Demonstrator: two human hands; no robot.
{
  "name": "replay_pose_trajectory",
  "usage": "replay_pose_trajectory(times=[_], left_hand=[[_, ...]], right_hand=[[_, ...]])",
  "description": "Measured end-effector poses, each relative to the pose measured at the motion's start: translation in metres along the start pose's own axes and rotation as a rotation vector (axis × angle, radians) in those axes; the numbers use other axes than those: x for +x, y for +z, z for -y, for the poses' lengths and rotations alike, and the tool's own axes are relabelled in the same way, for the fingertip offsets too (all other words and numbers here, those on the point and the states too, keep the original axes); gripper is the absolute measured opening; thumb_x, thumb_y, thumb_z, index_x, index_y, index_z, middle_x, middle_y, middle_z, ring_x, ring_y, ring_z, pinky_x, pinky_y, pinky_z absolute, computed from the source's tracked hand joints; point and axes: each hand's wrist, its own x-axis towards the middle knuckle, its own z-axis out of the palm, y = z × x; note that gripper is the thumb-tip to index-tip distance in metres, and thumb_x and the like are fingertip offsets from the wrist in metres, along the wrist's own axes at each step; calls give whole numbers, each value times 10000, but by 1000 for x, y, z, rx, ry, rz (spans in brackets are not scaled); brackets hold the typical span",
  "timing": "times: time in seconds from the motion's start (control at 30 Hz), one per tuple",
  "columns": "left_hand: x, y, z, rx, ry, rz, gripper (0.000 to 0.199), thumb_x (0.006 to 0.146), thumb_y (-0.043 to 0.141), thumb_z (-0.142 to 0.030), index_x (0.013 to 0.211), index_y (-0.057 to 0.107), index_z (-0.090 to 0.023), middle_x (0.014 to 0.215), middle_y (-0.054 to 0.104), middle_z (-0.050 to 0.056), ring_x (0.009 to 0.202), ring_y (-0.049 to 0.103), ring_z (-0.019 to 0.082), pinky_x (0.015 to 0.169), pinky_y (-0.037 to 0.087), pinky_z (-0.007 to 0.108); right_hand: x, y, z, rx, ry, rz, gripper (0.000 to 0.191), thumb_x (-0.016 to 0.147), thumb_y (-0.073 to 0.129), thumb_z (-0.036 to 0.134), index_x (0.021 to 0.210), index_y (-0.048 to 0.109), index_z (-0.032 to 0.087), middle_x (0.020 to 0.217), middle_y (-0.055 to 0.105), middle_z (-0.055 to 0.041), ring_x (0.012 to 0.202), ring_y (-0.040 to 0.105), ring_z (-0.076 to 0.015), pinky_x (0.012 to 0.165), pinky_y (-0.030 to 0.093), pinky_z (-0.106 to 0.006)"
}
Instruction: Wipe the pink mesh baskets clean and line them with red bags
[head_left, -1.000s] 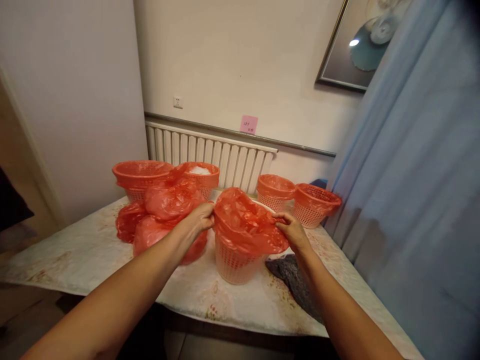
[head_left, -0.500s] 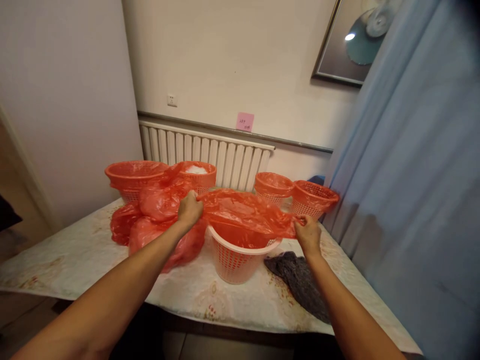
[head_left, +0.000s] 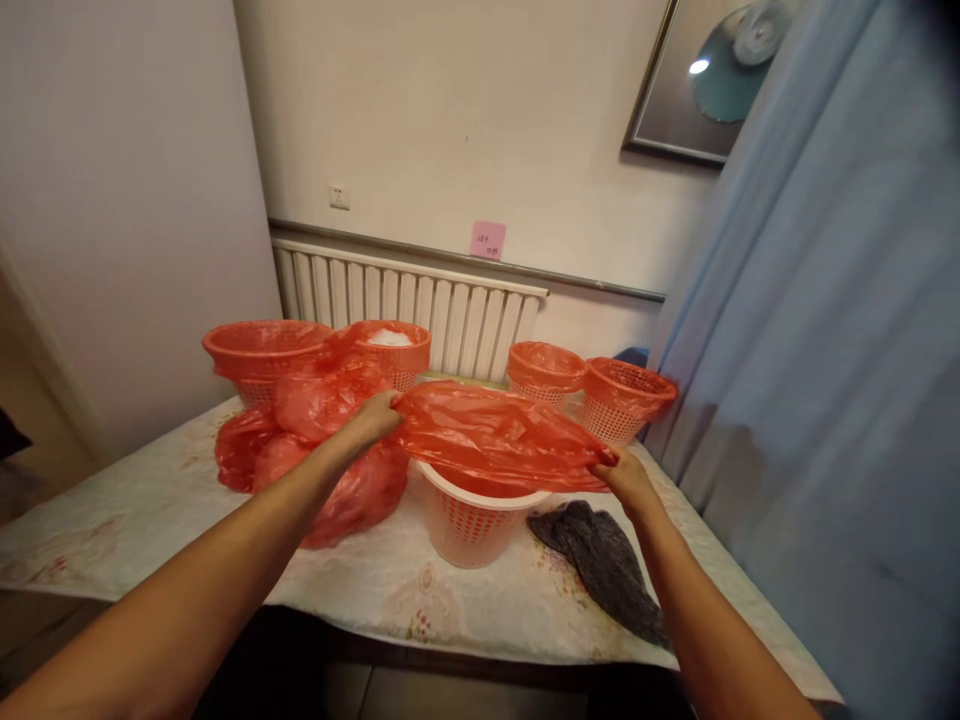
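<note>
A thin red plastic bag (head_left: pixel 499 430) is stretched sideways above a white perforated wastebasket (head_left: pixel 469 545). My left hand (head_left: pixel 377 415) pinches the bag's left end, and my right hand (head_left: pixel 628 478) grips its right end. Part of the bag hangs down inside the basket, its red showing through the holes. The basket stands upright on the table. The far side of its rim is hidden behind the bag. Beside my left forearm lie bulging red plastic bags (head_left: pixel 367 500). A dark grey crumpled cloth-like bundle (head_left: pixel 600 565) lies right of the basket.
Behind, red-lined baskets stand at the left (head_left: pixel 266 345) and right (head_left: pixel 546 365), with another lined basket (head_left: pixel 626 395) near the blue curtain (head_left: pixel 810 400). White material (head_left: pixel 389 338) shows in one. A floral cloth (head_left: pixel 375 600) covers the table. A radiator (head_left: pixel 420 300) runs along the wall.
The bag is spread wider and hangs lower at its right end, covering more of the basket's opening. My right hand has moved slightly right and down; my left hand has turned, its wrist higher.
</note>
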Motion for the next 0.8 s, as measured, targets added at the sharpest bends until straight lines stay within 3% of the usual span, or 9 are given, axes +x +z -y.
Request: replay_pose_trajectory(times=[0.1,0.23,0.33,0.43,0.53,0.67,0.73,0.8], left_hand=[[-6,-2,-19,-15,75,55,178,638,629,-176,807,673,-142,690,668,0,635,620,175,535,431,230],[-15,-9,-41,-54,168,87,359,626,709,-296,955,687,-155,919,708,32,843,639,217,676,481,254],[-20,-11,-54,-126,208,157,401,696,674,-420,990,685,-149,985,705,57,882,633,218,729,489,265],[-21,-9,-62,-169,186,201,364,772,572,-455,930,686,-148,883,704,55,784,629,196,662,483,258],[-14,-3,-61,-125,151,184,210,709,623,-326,827,676,-160,755,673,14,703,611,178,601,462,245],[1,10,-51,4,105,87,74,630,678,-167,650,607,-159,610,573,-28,668,582,169,568,443,236],[8,17,-45,70,81,33,100,663,704,-148,666,604,-151,671,590,-14,737,591,175,628,473,254],[12,25,-39,116,61,5,87,772,692,-196,806,635,-139,852,641,23,839,607,180,726,512,306]], right_hand=[[-1,-8,23,105,-75,150,392,616,684,313,973,682,152,924,722,-58,848,651,-223,771,495,-319],[-4,-21,44,176,-148,319,523,642,781,375,1114,669,178,1114,694,-81,1030,620,-266,911,470,-390],[-4,-26,49,315,-80,331,558,688,742,522,1127,663,186,1128,685,-103,1001,637,-262,883,495,-395],[-3,-22,55,431,-6,293,605,717,662,620,1121,651,169,1061,696,-119,888,664,-237,784,530,-364],[-1,-14,64,292,-40,205,552,677,722,504,1100,657,154,997,706,-105,825,658,-221,740,523,-335],[1,4,62,-14,-211,91,448,644,713,337,1064,675,188,971,714,-49,867,642,-227,802,489,-347],[1,16,54,-193,-264,118,345,673,679,289,1007,686,199,910,719,-36,843,640,-217,793,465,-328],[-2,26,48,-415,-266,149,235,720,638,257,943,689,203,843,716,-46,788,636,-206,729,433,-297]])
